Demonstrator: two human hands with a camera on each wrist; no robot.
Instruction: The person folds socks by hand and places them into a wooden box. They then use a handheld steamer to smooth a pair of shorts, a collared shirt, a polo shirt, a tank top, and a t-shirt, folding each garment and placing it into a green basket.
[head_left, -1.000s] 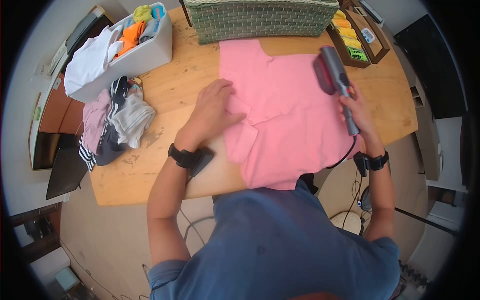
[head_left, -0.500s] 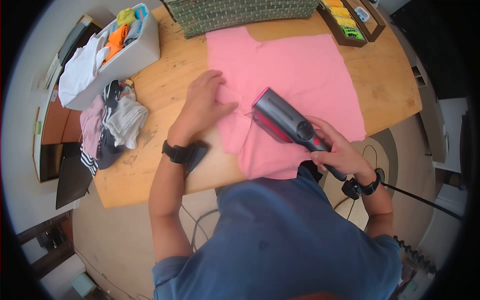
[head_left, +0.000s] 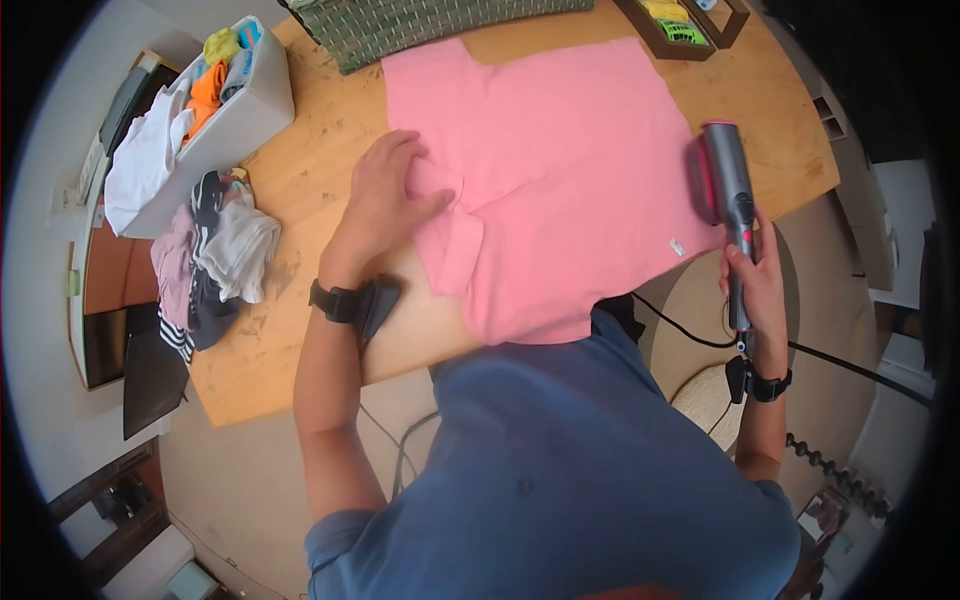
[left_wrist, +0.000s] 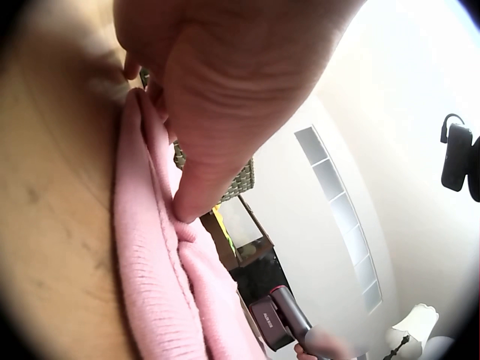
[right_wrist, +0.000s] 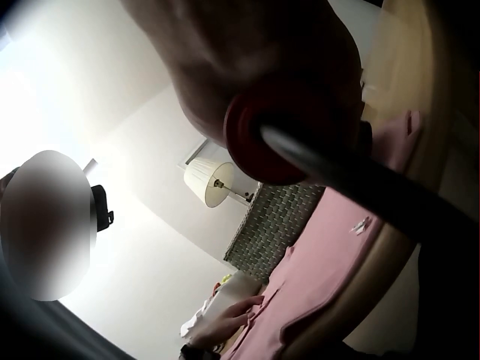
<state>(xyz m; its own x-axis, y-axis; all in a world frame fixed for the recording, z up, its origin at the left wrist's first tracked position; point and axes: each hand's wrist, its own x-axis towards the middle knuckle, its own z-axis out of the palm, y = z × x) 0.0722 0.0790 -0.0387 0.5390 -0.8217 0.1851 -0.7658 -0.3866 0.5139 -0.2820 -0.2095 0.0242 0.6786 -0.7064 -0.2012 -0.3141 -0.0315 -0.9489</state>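
Note:
A pink garment (head_left: 560,150) lies spread on the table, its left part folded over near the left hand. The left hand (head_left: 380,205) rests on that fold, thumb and fingers spread; in the left wrist view its thumb presses the pink cloth (left_wrist: 157,262). The right hand (head_left: 759,285) grips the handle of a grey and magenta handheld steamer (head_left: 728,175), held upright at the garment's right edge. In the right wrist view the right hand (right_wrist: 262,60) is dark, with the cord (right_wrist: 352,180) leaving the handle's red end. Whether the steamer touches the cloth, I cannot tell.
A green woven basket (head_left: 440,30) stands at the table's back edge, with a brown box (head_left: 660,38) to its right. At the left are a white bin (head_left: 262,110) of clothes and a pile of clothes (head_left: 238,240). The cord (head_left: 690,332) hangs past the table's front edge.
The steamer swung from the garment's right side to its middle near the fold, then back out to the right edge. The left hand has stayed on the fold. The head view has shifted.

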